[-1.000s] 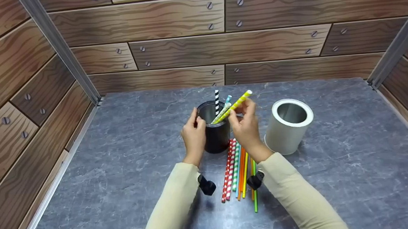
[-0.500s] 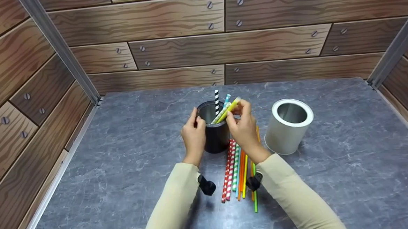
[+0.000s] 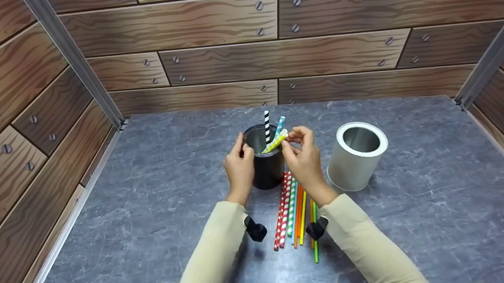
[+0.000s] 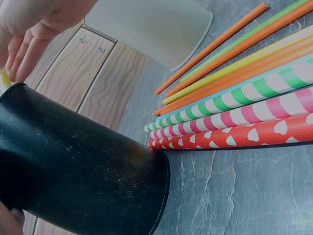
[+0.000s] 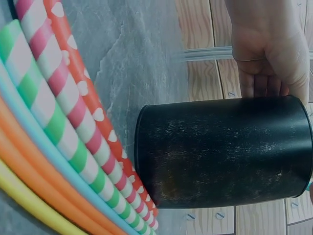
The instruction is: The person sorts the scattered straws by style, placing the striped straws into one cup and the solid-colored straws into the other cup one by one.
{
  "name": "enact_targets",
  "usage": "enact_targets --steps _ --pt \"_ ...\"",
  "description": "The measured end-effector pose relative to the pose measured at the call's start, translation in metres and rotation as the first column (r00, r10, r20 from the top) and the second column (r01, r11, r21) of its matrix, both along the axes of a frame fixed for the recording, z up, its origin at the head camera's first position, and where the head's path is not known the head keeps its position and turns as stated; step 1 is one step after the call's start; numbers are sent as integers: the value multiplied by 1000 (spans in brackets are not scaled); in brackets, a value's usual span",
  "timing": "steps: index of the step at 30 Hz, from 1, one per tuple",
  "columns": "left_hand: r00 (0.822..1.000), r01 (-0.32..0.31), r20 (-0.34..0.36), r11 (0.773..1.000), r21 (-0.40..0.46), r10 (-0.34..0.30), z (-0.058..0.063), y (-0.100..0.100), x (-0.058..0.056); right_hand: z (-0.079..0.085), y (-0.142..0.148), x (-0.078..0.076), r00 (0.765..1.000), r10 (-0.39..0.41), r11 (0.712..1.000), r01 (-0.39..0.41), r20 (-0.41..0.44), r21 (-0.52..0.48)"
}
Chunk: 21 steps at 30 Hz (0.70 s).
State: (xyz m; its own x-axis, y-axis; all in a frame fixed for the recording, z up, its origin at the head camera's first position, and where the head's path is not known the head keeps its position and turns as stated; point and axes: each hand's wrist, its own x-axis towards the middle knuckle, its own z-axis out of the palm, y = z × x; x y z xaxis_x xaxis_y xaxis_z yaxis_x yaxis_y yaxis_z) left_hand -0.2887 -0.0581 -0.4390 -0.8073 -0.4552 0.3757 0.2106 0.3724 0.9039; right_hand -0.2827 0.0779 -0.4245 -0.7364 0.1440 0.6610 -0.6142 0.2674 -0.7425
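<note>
A black can (image 3: pixel 268 171) stands upright on the table, its mouth facing up. My left hand (image 3: pixel 239 168) grips its left side near the rim; in the right wrist view that hand (image 5: pixel 271 51) has fingers behind the can. At the rim's right, thumb and fingertips of my right hand (image 3: pixel 305 161) pinch the top end of a yellow-and-white paper straw (image 3: pixel 273 146), which slants into the can. Also in the can are a black-and-white striped straw (image 3: pixel 267 127) and a blue patterned straw (image 3: pixel 280 123). The straws' lower ends are hidden inside.
Several straws lie side by side before the can, among them a red heart-patterned straw (image 4: pixel 234 139), a green-striped straw (image 4: pixel 230 100) and a yellow straw (image 3: pixel 302 218). A white can (image 3: pixel 352 170) stands to the right. Plank-patterned walls (image 3: pixel 222 65) enclose the back and sides.
My right hand has brought the yellow straw down and leftward, so much less of it shows above the black can's rim. The left hand keeps its place.
</note>
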Motion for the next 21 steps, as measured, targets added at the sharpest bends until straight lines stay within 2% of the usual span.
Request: enact_targets --steps 7,11,16,21 --pt "1000 0 10 1000 -11 0 0 -1 0 -12 11 6 1000 -5 1000 5 0 -29" --pt "1000 5 6 1000 -13 -5 -1 -2 1 -20 17 9 998 -36 999 36 43 13" --pt "1000 -1 -5 1000 -17 0 0 -1 0 -29 20 14 984 -81 992 64 162 105" --pt "1000 -12 -21 1000 -23 11 0 0 0 -36 22 19 941 -92 979 26 327 202"
